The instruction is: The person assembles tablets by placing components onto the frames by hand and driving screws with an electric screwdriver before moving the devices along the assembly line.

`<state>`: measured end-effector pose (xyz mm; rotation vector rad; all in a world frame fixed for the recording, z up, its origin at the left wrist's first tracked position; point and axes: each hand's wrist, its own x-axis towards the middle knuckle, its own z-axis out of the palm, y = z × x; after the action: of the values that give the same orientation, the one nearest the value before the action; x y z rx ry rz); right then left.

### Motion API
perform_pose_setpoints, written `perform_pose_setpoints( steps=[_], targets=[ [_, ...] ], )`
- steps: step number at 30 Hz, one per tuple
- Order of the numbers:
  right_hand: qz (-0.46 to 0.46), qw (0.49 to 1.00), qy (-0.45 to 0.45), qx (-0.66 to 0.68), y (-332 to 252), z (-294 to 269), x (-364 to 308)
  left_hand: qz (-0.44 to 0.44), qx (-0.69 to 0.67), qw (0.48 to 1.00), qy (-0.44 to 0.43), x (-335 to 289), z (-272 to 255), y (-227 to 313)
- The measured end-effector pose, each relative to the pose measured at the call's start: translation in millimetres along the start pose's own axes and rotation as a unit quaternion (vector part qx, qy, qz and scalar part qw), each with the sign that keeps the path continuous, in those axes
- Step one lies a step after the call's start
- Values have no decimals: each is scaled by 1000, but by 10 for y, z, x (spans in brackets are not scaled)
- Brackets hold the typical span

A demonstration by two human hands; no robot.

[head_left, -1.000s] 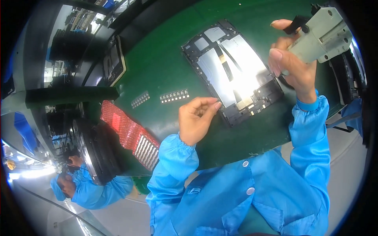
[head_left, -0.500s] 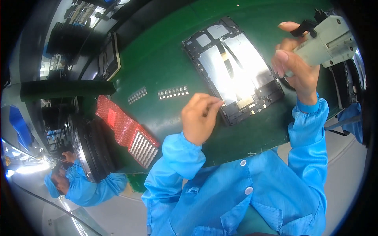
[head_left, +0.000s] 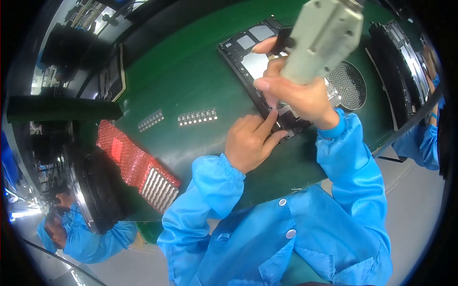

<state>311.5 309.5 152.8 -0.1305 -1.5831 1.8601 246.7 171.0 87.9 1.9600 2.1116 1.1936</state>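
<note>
My right hand (head_left: 300,97) is closed round a pale grey power screwdriver (head_left: 329,38), its body tilted up to the right over the opened tablet-like device (head_left: 253,66). The device is a flat black frame with silver plates, and my right hand and the tool hide much of it. The tool's tip is hidden behind my fingers. At the device's near left edge rests my left hand (head_left: 245,143), index finger and thumb stretched out and apart on the frame. Its other fingers are curled. Whether a tiny part lies under those fingertips I cannot tell.
A round dimpled dish (head_left: 355,88) sits right of the device. Left on the green table (head_left: 191,81) lie two strips of small parts (head_left: 197,117) and a red bubble-wrap pouch (head_left: 119,148) with silver pieces. Stacked black frames (head_left: 396,76) stand at right; a co-worker (head_left: 86,238) sits at left.
My right hand has brought the screwdriver leftward from beside the device to over it. My left hand has gone from a pinch to fingers spread on the device's edge. The round dish has come into view.
</note>
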Motion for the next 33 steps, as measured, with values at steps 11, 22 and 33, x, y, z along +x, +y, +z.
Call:
perform_pose_setpoints(
  steps=[11, 22, 33],
  targets=[
    [36, 998, -15, -50, 194, 23, 32, -3, 7, 1000, 5, -13, -19, -22],
    [56, 990, -38, -126, 172, 64, -114, 7, 13, 1000, 1, -12, 5, -11],
    [-66, 990, 81, -95, -227, -325, -37, -60, 61, 996, 21, 31, -38, 174]
  ],
)
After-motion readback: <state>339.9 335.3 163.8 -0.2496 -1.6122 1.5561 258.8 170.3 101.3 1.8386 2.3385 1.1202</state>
